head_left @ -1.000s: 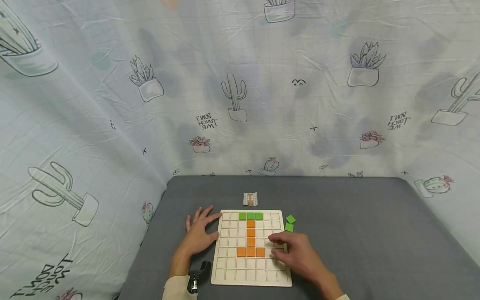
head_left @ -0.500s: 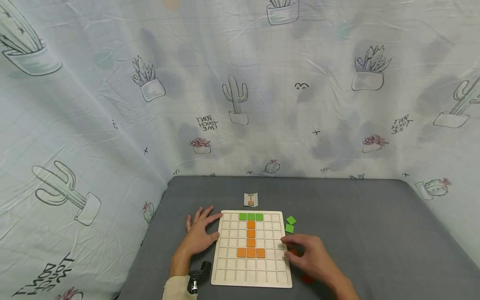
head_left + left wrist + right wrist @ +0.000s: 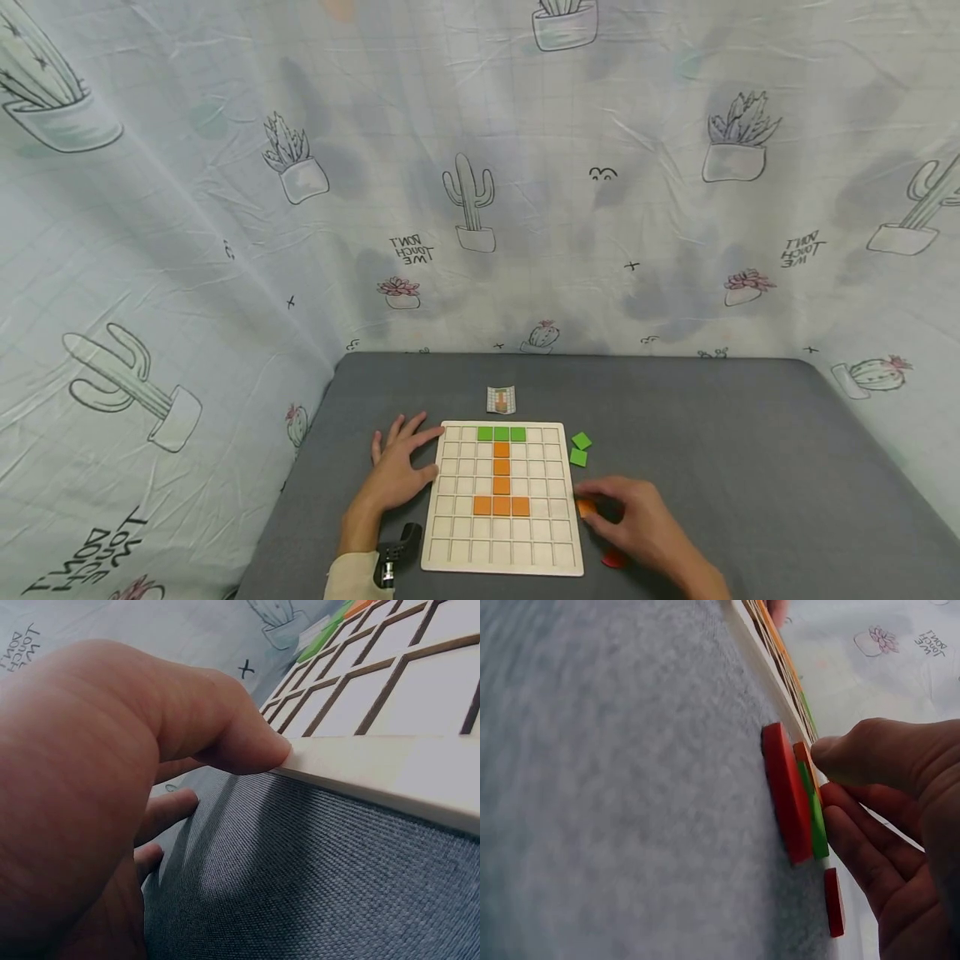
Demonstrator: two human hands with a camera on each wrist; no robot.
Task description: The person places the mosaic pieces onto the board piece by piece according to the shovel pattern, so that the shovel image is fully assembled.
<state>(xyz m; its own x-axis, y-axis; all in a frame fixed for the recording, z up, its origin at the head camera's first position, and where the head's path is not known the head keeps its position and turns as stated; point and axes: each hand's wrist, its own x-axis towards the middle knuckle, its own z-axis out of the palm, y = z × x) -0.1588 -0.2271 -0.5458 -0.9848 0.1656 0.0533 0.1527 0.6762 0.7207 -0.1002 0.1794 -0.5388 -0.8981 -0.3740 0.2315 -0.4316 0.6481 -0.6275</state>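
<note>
A pale wooden grid board point(image 3: 461, 552) lies on the table, with a row of green tiles point(image 3: 502, 433) at the top and an orange column ending in a wider orange row point(image 3: 502, 506). My left hand point(image 3: 399, 475) rests at the board's left edge with its fingers spread. Its thumb point(image 3: 255, 742) touches the rim in the left wrist view. Beside the board's right edge, my right hand point(image 3: 633, 517) pinches an orange tile point(image 3: 586, 507) between thumb and fingers. The same orange tile point(image 3: 802, 753) shows at the thumb tip in the right wrist view, partly hidden.
Two loose green tiles point(image 3: 580, 448) lie right of the board's upper corner. A red piece point(image 3: 614, 558) sits below my right hand; the right wrist view shows red pieces point(image 3: 786, 795) near a green one point(image 3: 816, 817). A small pattern card point(image 3: 501, 400) stands behind the board.
My right hand has moved right and down from over the board to the table beside it, closing its fingers on an orange tile. The left hand has stayed in place.
</note>
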